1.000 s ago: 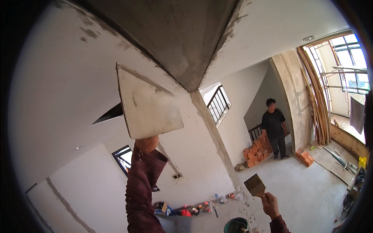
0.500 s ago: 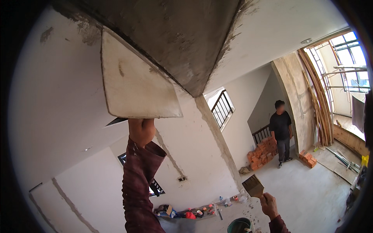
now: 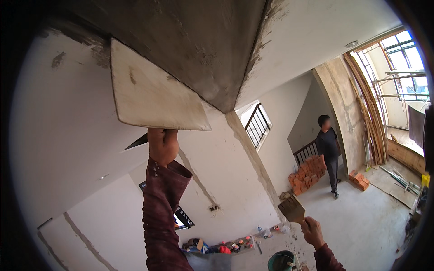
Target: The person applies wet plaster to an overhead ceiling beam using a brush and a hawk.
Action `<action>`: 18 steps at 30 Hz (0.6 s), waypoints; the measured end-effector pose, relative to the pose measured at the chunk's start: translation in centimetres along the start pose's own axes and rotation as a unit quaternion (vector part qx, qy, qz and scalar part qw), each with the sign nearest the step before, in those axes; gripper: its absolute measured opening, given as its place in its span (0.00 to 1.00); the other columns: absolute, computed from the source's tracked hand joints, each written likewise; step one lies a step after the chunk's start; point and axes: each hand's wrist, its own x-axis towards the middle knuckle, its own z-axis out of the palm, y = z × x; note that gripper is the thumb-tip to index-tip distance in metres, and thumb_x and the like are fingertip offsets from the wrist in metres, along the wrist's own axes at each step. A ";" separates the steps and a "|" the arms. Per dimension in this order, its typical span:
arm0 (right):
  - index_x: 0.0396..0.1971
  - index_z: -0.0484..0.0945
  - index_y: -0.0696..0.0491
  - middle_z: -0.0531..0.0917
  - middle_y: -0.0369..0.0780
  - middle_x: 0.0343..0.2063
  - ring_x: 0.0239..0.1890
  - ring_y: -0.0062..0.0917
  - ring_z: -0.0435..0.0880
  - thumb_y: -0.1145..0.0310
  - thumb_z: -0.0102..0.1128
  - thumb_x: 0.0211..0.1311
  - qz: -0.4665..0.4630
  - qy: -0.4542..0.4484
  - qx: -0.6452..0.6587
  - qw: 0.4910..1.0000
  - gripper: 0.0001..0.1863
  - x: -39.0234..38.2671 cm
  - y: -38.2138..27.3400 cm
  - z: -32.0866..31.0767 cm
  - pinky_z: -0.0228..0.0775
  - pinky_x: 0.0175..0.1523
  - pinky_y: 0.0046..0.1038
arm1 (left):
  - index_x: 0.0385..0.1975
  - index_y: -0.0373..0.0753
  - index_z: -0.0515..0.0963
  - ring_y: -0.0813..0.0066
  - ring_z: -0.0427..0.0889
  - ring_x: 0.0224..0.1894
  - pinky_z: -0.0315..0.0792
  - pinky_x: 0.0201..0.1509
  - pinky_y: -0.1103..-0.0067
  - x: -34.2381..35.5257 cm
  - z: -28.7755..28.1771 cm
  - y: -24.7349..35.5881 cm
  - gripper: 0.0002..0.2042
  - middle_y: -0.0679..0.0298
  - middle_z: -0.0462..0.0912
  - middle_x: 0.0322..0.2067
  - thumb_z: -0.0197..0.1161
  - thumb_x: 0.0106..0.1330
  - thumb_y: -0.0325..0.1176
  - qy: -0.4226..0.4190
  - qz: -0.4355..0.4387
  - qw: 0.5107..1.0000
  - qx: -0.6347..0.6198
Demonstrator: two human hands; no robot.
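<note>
While fingers (image 3: 308, 224) grip brush (image 3: 292, 209), board (image 3: 156, 92) seems held.

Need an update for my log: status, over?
Left hand holding pale board alongside dark plaster. Right hand holding brush. No obstruction visible around board.

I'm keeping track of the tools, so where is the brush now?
In the head view, the brush is low and right of centre, gripped in the right hand, with the brick pile above it and the green bucket below.

The board (image 3: 156, 90) is left of the brush (image 3: 291, 208), above the bucket (image 3: 270, 262).
</note>
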 end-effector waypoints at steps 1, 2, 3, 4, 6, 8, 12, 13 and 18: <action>0.21 0.70 0.60 0.69 0.38 0.12 0.14 0.22 0.65 0.68 0.50 0.60 -0.037 0.000 0.016 0.999 0.12 1.1 -1.4 0.0 0.59 0.22 0.26 | 0.35 0.31 0.74 0.72 0.73 0.35 0.66 0.43 0.79 0.1 0.1 0.0 0.05 0.61 0.76 0.33 0.53 0.60 0.21 0.000 0.003 1.000 0.003; 0.22 0.70 0.60 0.68 0.37 0.11 0.14 0.21 0.65 0.68 0.49 0.61 -0.074 -0.001 0.032 0.997 0.12 2.7 -3.4 -0.1 0.58 0.21 0.25 | 0.35 0.32 0.74 0.72 0.73 0.35 0.66 0.43 0.78 0.4 0.1 -0.1 0.05 0.61 0.76 0.33 0.53 0.60 0.21 -0.016 0.005 1.000 0.013; 0.24 0.70 0.60 0.67 0.36 0.11 0.14 0.19 0.64 0.68 0.47 0.62 -0.121 0.000 0.056 0.991 0.12 4.4 -5.6 0.0 0.57 0.21 0.24 | 0.35 0.32 0.73 0.71 0.73 0.36 0.66 0.44 0.78 0.5 0.1 -0.1 0.05 0.61 0.76 0.34 0.54 0.61 0.22 -0.033 0.004 0.999 0.025; 0.25 0.70 0.59 0.66 0.35 0.11 0.14 0.18 0.63 0.68 0.46 0.63 -0.169 -0.001 0.079 0.982 0.11 6.2 -8.1 0.1 0.56 0.20 0.24 | 0.36 0.32 0.73 0.71 0.73 0.36 0.66 0.44 0.78 0.5 -0.3 -0.1 0.05 0.61 0.76 0.34 0.54 0.61 0.22 -0.050 0.001 0.998 0.039; 0.26 0.69 0.59 0.65 0.33 0.12 0.14 0.14 0.62 0.68 0.44 0.64 -0.284 0.042 0.066 0.956 0.10 9.6 -13.6 0.2 0.53 0.19 0.21 | 0.37 0.32 0.73 0.70 0.73 0.37 0.66 0.45 0.77 0.1 -0.6 0.1 0.06 0.60 0.76 0.35 0.54 0.61 0.22 -0.057 -0.056 0.997 0.013; 0.27 0.69 0.59 0.65 0.32 0.13 0.14 0.12 0.61 0.69 0.44 0.64 -0.330 0.033 0.145 0.932 0.10 11.8 -19.7 0.1 0.51 0.19 0.19 | 0.38 0.32 0.73 0.69 0.73 0.38 0.66 0.46 0.77 0.4 -0.5 0.4 0.07 0.60 0.76 0.36 0.54 0.61 0.22 -0.058 -0.059 0.997 0.006; 0.28 0.67 0.60 0.66 0.43 0.16 0.14 0.32 0.67 0.74 0.50 0.59 -0.438 0.093 0.169 0.878 0.05 14.6 -29.2 0.0 0.59 0.21 0.28 | 0.39 0.32 0.73 0.67 0.73 0.41 0.65 0.47 0.76 0.6 -0.7 0.3 0.08 0.58 0.76 0.38 0.54 0.60 0.22 -0.052 -0.011 0.998 0.015; 0.28 0.68 0.60 0.66 0.43 0.16 0.14 0.31 0.67 0.74 0.50 0.59 -0.447 0.092 0.187 0.870 0.05 14.9 -30.6 0.2 0.59 0.21 0.28 | 0.40 0.32 0.73 0.66 0.73 0.41 0.65 0.48 0.75 0.4 -0.7 0.1 0.09 0.57 0.75 0.39 0.54 0.60 0.21 -0.053 -0.009 0.998 0.012; 0.28 0.67 0.60 0.65 0.42 0.16 0.14 0.28 0.66 0.74 0.49 0.60 -0.511 0.102 0.264 0.812 0.05 15.3 -35.5 0.6 0.59 0.22 0.28 | 0.40 0.31 0.73 0.62 0.73 0.44 0.65 0.50 0.74 0.7 -0.5 0.4 0.10 0.55 0.75 0.41 0.54 0.59 0.22 -0.068 -0.035 0.997 0.016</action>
